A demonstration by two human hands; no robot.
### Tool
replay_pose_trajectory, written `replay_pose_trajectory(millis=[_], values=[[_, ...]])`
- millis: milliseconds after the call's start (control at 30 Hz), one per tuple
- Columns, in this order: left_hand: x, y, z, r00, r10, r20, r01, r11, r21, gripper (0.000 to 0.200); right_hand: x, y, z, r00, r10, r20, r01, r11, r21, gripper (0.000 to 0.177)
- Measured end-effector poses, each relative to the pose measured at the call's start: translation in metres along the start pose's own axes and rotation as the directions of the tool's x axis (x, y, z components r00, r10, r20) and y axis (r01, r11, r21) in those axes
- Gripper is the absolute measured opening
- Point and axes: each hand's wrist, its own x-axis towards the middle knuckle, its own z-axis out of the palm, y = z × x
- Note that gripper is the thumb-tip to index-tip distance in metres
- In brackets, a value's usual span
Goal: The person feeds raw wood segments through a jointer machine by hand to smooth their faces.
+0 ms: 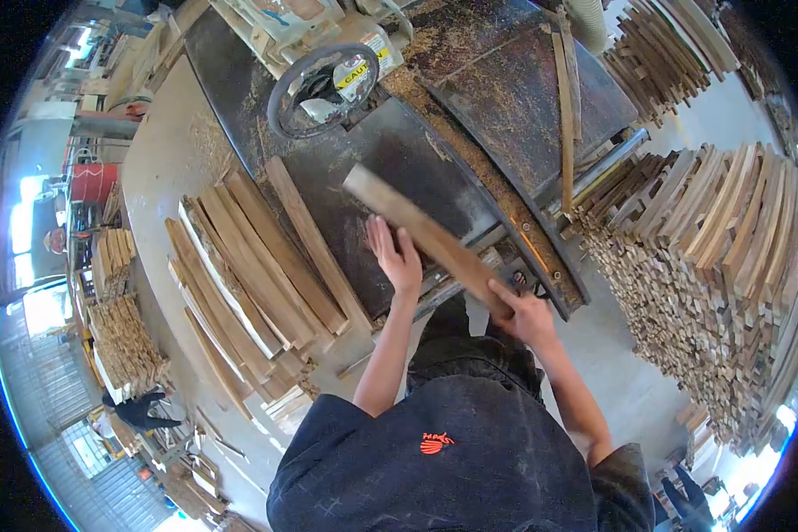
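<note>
My right hand [525,312] grips the near end of a long wooden board [417,229] that slants up and left over the dark saw table [390,155]. My left hand [396,257] lies flat with fingers spread, against the board's left side, about midway along it. The board's far end sticks out over the table, near the black handwheel [322,89].
A loose pile of planks [248,275] lies on the floor to the left of the machine. Tall stacks of cut sticks [718,266] stand on the right. Two thin strips [566,106] rest on the sawdust-covered far table. Another person [137,410] crouches at lower left.
</note>
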Motion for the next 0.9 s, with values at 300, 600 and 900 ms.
replay_pose_trajectory(millis=[300, 600, 900], values=[[0.005, 0.043, 0.043, 0.979, -0.026, 0.201, -0.068, 0.89, 0.45, 0.064, 0.017, -0.006, 0.002, 0.977, -0.117, 0.177, 0.094, 0.986, 0.135, 0.065], [0.027, 0.021, 0.039, 0.969, -0.091, 0.231, 0.035, 0.971, 0.236, 0.041, 0.332, 0.024, -0.174, 0.746, -0.506, -0.433, 0.489, 0.858, -0.159, 0.021], [0.038, 0.029, 0.052, 0.998, -0.055, 0.043, 0.023, 0.842, 0.538, 0.038, 0.429, 0.006, -0.181, 0.824, -0.53, 0.201, 0.543, 0.637, -0.548, 0.023]])
